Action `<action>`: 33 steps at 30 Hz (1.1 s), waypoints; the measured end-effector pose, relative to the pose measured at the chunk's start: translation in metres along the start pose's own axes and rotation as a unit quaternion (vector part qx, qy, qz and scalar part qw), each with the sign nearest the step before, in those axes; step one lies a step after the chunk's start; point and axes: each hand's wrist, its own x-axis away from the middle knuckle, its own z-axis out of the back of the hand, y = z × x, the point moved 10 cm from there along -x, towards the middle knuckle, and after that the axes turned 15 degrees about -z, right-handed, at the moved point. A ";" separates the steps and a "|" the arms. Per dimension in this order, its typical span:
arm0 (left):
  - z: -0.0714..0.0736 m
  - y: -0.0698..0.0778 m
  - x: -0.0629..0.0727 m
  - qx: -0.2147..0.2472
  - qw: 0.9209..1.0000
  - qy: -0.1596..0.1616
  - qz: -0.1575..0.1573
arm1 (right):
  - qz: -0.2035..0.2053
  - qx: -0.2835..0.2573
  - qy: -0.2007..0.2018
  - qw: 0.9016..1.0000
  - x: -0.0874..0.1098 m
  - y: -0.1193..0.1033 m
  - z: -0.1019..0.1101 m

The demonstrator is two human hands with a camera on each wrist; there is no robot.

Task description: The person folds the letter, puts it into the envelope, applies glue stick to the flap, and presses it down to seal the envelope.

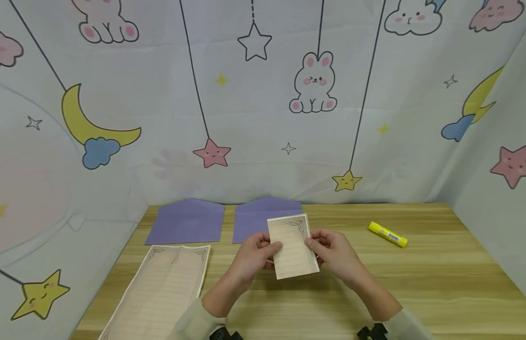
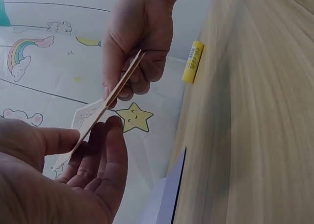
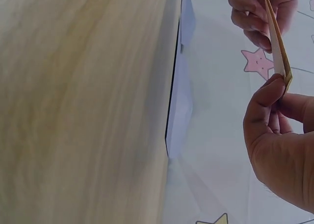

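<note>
A folded sheet of lined letter paper (image 1: 293, 250) with an ornate corner is held up above the table by both hands. My left hand (image 1: 256, 257) pinches its left edge, thumb on the front and fingers behind. On the opposite edge my right hand (image 1: 339, 255) pinches it the same way. Seen edge-on in the left wrist view, the folded paper (image 2: 110, 96) shows more than one layer. From the right wrist, the paper (image 3: 279, 52) also appears as a thin folded edge between both hands.
An unfolded sheet of letter paper (image 1: 160, 288) lies at the left. Two purple envelopes, one at the left (image 1: 186, 224) and one behind the folded paper (image 1: 250, 222), lie along the back edge. A yellow glue stick (image 1: 388, 234) lies at the right. A patterned curtain (image 1: 263, 118) hangs behind the table.
</note>
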 end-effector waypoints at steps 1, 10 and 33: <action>0.001 0.000 0.000 -0.004 1.000 -0.001 -0.002 | -0.002 0.002 0.006 1.000 0.000 0.000 0.002; 0.034 0.012 -0.012 -0.168 0.982 0.016 -0.080 | -0.021 0.008 0.054 0.998 -0.002 0.004 0.029; 0.072 -0.021 -0.084 -0.587 0.798 -0.124 -0.058 | -0.053 0.038 0.110 0.992 -0.014 0.026 0.088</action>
